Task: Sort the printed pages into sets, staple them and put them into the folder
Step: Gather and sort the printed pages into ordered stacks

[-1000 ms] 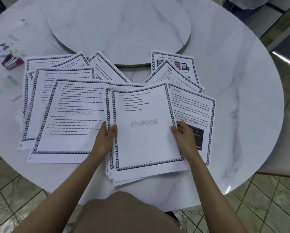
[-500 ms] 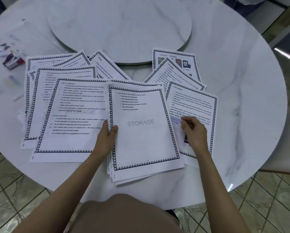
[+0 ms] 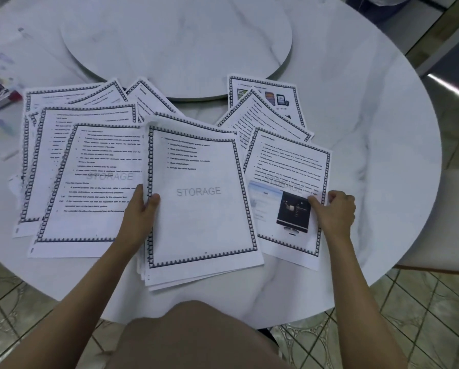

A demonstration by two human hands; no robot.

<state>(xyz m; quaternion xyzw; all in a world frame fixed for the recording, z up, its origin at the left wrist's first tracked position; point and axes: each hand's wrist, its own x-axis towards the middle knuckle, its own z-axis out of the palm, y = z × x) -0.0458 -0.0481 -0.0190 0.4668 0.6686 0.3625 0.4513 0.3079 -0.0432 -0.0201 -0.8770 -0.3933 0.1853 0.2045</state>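
Printed pages with dark patterned borders lie fanned over the near half of a round white marble table point(image 3: 383, 129). In the middle sits a stack of pages point(image 3: 199, 209) whose top sheet reads STORAGE. My left hand point(image 3: 140, 211) grips that stack at its left edge, thumb on top. To the right lies a page with a monitor picture point(image 3: 287, 193). My right hand point(image 3: 335, 211) pinches the right edge of that page. More pages point(image 3: 84, 166) overlap on the left, and others point(image 3: 265, 107) lie at the back right. No folder is in view.
A raised round marble turntable point(image 3: 177, 43) fills the table's centre behind the pages. A small red and dark object point(image 3: 0, 98) sits at the far left edge. Tiled floor shows below, and a pale chair seat point(image 3: 452, 219) stands at the right.
My right hand left the stack's right edge, moved right and took hold of the monitor-picture page, which is now more uncovered. My left hand stayed on the stack.
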